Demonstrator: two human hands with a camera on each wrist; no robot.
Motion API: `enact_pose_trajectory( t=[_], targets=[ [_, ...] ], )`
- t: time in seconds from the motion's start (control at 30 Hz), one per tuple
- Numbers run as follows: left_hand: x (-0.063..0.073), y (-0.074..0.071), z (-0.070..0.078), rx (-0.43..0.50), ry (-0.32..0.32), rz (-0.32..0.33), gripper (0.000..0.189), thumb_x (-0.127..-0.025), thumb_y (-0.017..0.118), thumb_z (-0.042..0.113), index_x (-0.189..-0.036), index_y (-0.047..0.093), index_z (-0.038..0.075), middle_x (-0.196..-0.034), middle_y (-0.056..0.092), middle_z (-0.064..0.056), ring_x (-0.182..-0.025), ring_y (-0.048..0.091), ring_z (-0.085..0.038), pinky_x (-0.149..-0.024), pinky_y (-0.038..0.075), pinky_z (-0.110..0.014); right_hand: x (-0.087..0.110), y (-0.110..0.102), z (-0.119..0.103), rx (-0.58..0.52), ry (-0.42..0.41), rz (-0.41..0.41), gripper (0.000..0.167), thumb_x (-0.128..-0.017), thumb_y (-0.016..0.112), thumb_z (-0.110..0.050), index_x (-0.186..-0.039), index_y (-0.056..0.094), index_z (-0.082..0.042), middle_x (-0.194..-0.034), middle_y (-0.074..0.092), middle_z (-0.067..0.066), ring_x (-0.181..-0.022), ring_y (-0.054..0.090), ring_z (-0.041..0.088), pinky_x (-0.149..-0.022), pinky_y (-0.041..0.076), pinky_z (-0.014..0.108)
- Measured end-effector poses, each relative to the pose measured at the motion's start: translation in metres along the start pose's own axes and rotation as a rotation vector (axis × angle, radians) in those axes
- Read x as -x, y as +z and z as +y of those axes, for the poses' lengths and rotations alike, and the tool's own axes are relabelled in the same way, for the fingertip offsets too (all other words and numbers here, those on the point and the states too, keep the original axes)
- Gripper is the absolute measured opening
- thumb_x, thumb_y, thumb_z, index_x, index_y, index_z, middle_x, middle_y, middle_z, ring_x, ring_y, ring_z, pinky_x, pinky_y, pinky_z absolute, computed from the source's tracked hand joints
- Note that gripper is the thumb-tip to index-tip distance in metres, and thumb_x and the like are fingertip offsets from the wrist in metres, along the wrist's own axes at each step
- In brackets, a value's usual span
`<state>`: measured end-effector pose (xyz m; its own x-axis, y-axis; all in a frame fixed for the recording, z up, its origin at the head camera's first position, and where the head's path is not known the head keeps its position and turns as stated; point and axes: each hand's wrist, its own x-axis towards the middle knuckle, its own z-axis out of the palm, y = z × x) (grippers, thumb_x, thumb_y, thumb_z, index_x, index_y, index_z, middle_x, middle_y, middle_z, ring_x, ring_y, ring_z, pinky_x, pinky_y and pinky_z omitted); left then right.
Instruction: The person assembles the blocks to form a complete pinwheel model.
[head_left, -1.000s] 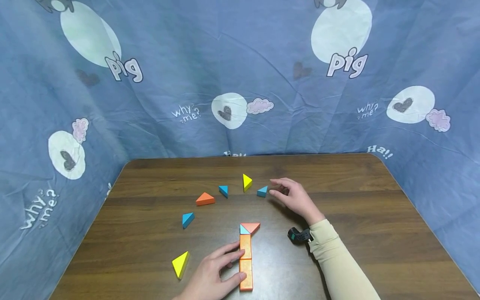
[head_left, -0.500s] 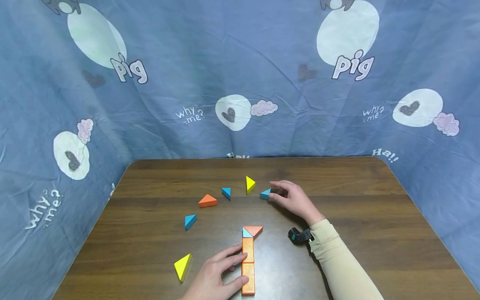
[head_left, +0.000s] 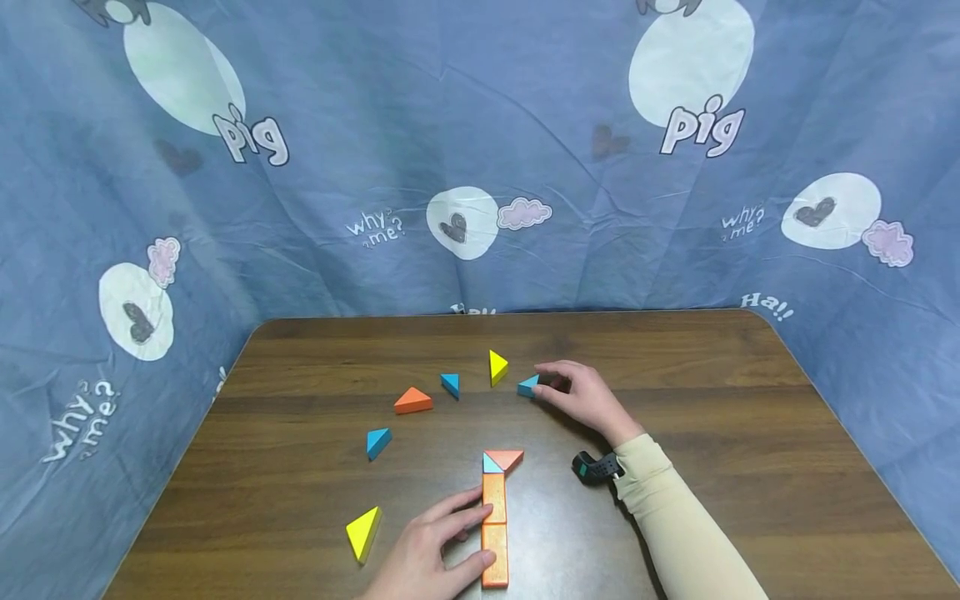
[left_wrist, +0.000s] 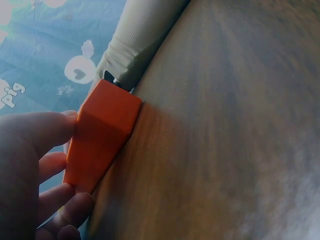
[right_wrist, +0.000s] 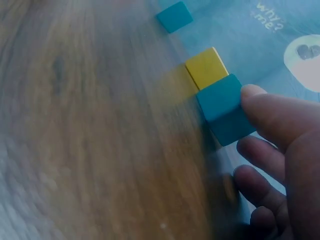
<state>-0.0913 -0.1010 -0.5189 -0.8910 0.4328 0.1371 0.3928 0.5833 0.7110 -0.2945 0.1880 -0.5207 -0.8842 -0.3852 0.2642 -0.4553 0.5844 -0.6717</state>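
In the head view my left hand (head_left: 431,546) rests along the left side of two orange rectangular blocks (head_left: 495,546), laid end to end. Its thumb and a fingertip touch their tops. In the left wrist view an orange block (left_wrist: 102,132) lies against the fingertips. At the row's far end sit a small blue triangular block (head_left: 491,464) and a salmon triangular block (head_left: 507,458). My right hand (head_left: 588,396) pinches another blue triangular block (head_left: 527,387) by its right end. The right wrist view shows the thumb (right_wrist: 262,107) on that blue block (right_wrist: 225,110).
A yellow triangular block (head_left: 497,367) stands near the pinched one. Leftward in an arc lie a blue triangle (head_left: 450,384), an orange triangle (head_left: 413,402), another blue triangle (head_left: 378,442) and a larger yellow triangle (head_left: 363,533). A blue printed curtain (head_left: 525,275) hangs behind the wooden table (head_left: 712,467).
My right hand has moved slightly left, and its thumb and finger have closed in on the blue triangular block. My left hand stays at the orange blocks.
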Motion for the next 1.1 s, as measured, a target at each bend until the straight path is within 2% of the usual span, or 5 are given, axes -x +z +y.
enact_pose_trajectory(
  t=[0.1, 0.33, 0.6, 0.97, 1.1],
  targets=[
    [-0.0002, -0.0002, 0.0007, -0.011, -0.006, 0.001, 0.048, -0.091, 0.065, 0.054, -0.132, 0.064, 0.029, -0.141, 0.052, 0.012, -0.126, 0.052, -0.014, -0.098, 0.047, -0.04, 0.0002, 0.0008, -0.0002, 0.011, 0.002, 0.004, 0.042, -0.091, 0.072, -0.04, -0.124, 0.07, -0.014, -0.113, 0.067, -0.004, -0.087, 0.061, 0.008, -0.077, 0.051, 0.034],
    [0.0013, 0.0014, 0.0, -0.035, 0.034, 0.057, 0.048, -0.09, 0.067, 0.054, -0.13, 0.066, 0.029, -0.141, 0.052, 0.013, -0.126, 0.052, -0.012, -0.097, 0.047, -0.038, -0.0003, 0.0009, -0.0027, 0.004, 0.013, -0.001, 0.043, -0.09, 0.072, -0.04, -0.123, 0.07, -0.013, -0.11, 0.068, -0.004, -0.086, 0.061, 0.008, -0.078, 0.051, 0.034],
    [0.0009, 0.0001, 0.0018, -0.029, 0.011, 0.026, 0.049, -0.091, 0.065, 0.055, -0.132, 0.064, 0.03, -0.143, 0.05, 0.013, -0.127, 0.051, -0.013, -0.098, 0.046, -0.039, -0.0019, 0.0019, -0.0039, 0.01, 0.026, 0.013, 0.043, -0.089, 0.073, -0.042, -0.121, 0.071, -0.013, -0.105, 0.069, -0.005, -0.086, 0.062, 0.009, -0.079, 0.052, 0.035],
    [0.0023, 0.0035, -0.0005, -0.06, 0.107, 0.115, 0.047, -0.089, 0.07, 0.049, -0.13, 0.067, 0.026, -0.141, 0.053, 0.01, -0.126, 0.053, -0.012, -0.095, 0.048, -0.036, -0.0006, 0.0023, -0.0043, 0.013, 0.025, 0.02, 0.039, -0.09, 0.073, -0.038, -0.12, 0.072, -0.013, -0.106, 0.069, -0.006, -0.089, 0.062, 0.008, -0.081, 0.052, 0.036],
    [0.0023, 0.0037, -0.0004, -0.049, 0.083, 0.095, 0.047, -0.089, 0.069, 0.051, -0.13, 0.066, 0.027, -0.142, 0.052, 0.012, -0.127, 0.052, -0.011, -0.096, 0.047, -0.036, 0.0009, 0.0016, -0.0052, 0.015, 0.032, 0.022, 0.038, -0.091, 0.072, -0.038, -0.12, 0.072, -0.014, -0.108, 0.069, -0.005, -0.089, 0.062, 0.009, -0.081, 0.052, 0.035]
  ],
)
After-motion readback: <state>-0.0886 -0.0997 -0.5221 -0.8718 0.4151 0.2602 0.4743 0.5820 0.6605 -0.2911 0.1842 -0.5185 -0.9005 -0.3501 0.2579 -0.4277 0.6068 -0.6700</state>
